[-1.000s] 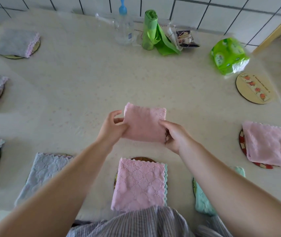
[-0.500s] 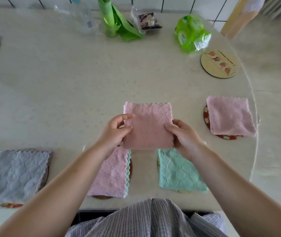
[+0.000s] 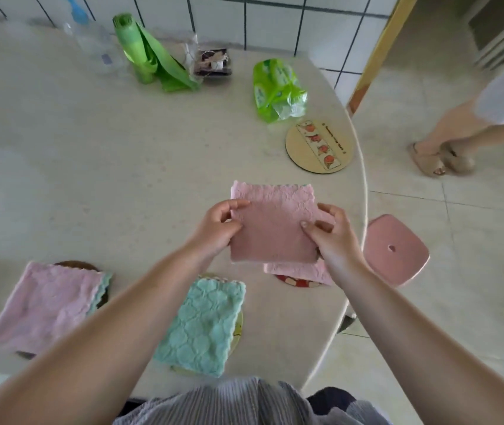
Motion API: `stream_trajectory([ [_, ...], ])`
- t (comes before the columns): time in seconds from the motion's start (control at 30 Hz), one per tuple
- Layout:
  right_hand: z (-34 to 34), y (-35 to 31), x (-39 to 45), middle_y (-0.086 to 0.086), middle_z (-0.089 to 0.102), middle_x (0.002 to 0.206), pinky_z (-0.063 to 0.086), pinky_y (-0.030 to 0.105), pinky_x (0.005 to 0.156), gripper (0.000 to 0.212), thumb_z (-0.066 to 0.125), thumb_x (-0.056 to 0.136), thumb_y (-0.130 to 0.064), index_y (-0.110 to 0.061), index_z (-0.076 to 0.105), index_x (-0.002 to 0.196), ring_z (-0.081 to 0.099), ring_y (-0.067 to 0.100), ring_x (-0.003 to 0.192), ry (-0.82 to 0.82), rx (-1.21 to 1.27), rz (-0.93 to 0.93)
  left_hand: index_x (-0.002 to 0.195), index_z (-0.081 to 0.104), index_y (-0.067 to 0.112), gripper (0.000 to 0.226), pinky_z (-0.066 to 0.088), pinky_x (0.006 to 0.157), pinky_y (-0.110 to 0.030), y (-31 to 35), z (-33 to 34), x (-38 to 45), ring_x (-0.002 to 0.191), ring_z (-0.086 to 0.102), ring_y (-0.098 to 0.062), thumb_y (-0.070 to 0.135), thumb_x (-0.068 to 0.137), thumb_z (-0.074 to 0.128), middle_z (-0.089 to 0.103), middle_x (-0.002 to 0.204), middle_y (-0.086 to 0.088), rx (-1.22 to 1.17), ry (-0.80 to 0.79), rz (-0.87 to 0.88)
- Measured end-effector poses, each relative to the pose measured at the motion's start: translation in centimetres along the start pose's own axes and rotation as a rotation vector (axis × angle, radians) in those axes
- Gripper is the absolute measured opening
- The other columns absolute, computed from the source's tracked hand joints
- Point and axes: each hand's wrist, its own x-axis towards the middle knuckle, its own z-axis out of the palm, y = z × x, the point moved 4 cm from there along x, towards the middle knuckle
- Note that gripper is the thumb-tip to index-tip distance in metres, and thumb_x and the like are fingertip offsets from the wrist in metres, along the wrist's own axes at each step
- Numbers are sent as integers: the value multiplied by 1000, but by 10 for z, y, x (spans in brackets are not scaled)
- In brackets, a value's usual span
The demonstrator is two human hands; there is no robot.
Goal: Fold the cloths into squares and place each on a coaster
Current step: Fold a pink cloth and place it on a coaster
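Swinging rightward toward the bare coaster (image 3: pixel 318 145), both hands, left hand (image 3: pixel 218 229) and right hand (image 3: pixel 333 237), are pinching the folded pink cloth (image 3: pixel 270 223), which is needing setting down there next.

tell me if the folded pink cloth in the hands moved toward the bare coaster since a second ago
Yes. The pink cloth was near the table's middle, far left of the bare coaster; it is now held just below it, close to the table edge.
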Motion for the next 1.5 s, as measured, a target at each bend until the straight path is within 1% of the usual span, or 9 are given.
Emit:
stream_trajectory([
  [0.17,-32,-4,34,-4,63,106,54,37,71,25,65,86,-26,-25,49,104,62,14,87,-20,-81,-21,94,59,34,47,41,75,-32,17,38,27,84,51,-18,-7,84,38,56,95,-3,44,14,-27],
  [0.27,-44,-8,64,-10,62,90,45,19,59,11,63,88,-24,-24,53,94,56,7,72,-4,-120,-77,100,58,32,48,41,66,-24,33,57,56,83,53,-13,-8,82,38,58,104,-2,52,40,0],
  [0.47,-63,-29,147,-11,54,69,34,22,55,24,58,85,-7,-26,56,72,46,8,61,-6,-131,-156,113,58,35,51,44,94,-32,69,90,136,111,55,-15,-2,80,42,58,124,1,117,139,65],
  [0.73,-72,-52,222,-8,59,105,41,12,69,33,56,88,-11,-25,59,118,55,7,86,12,-213,-229,132,50,23,52,37,89,-22,93,114,206,118,52,-15,1,86,45,50,135,1,284,170,132],
  [0.9,-69,-45,239,-3,60,100,50,37,79,41,55,87,-15,-29,55,125,60,20,87,-5,-354,-266,135,47,13,53,35,85,-15,93,117,215,118,52,-18,-5,85,42,50,136,-5,375,158,172],
  [1.0,-65,-41,244,1,60,101,45,31,75,45,53,86,-8,-25,55,128,54,13,77,-41,-390,-326,134,47,11,52,35,92,-18,91,114,221,120,51,-21,-5,85,43,50,137,-8,453,169,172],
  [1.13,-65,-36,243,-3,53,124,41,23,89,35,51,90,-15,-28,62,120,53,15,108,-38,-470,-343,132,50,10,53,34,93,-18,88,114,226,122,49,-24,-6,82,43,48,137,-12,547,183,148],
  [1.3,-70,-41,229,0,39,138,37,17,84,43,53,86,-12,-28,57,126,54,16,106,23,-547,-317,129,53,21,56,48,89,-34,77,101,228,97,59,-32,6,75,54,54,120,-14,605,196,139],
  [1.5,-96,-12,154,-12,59,108,40,2,74,36,60,87,-16,-30,60,120,56,-10,87,45,-343,-265,104,62,18,22,42,70,-22,41,70,148,65,53,3,6,85,60,61,86,7,386,183,172],
])
